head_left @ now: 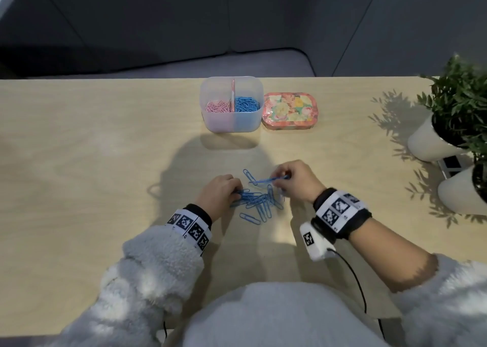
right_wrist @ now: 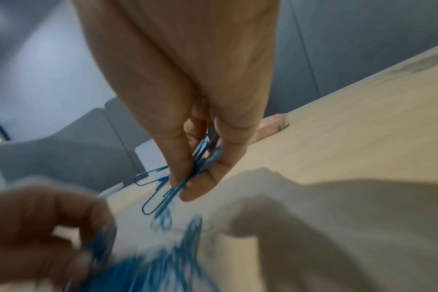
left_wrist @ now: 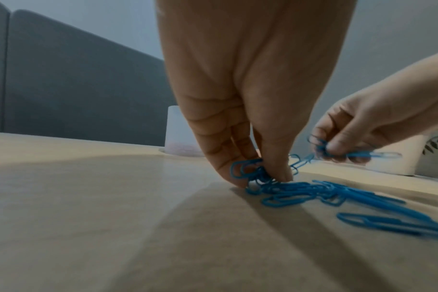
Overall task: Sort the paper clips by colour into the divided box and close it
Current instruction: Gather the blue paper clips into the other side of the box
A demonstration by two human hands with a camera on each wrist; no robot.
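Several blue paper clips (head_left: 259, 201) lie in a loose pile on the wooden table (head_left: 92, 162), near its front. My left hand (head_left: 221, 192) pinches a bunch of them at the pile's left end (left_wrist: 253, 173), fingertips down on the table. My right hand (head_left: 292, 179) hovers just above the pile's right side and pinches a few blue clips (right_wrist: 198, 164) between thumb and fingers. The translucent divided box (head_left: 232, 104) stands open at the back, with pink clips in its left half and blue clips in its right half. Its flowered lid (head_left: 290, 110) lies beside it on the right.
Two potted plants in white pots (head_left: 432, 141) stand at the table's right edge, with a small dark object between them. A grey sofa (head_left: 158, 64) runs behind the table's far edge. A cable (head_left: 353, 275) trails from my right wrist.
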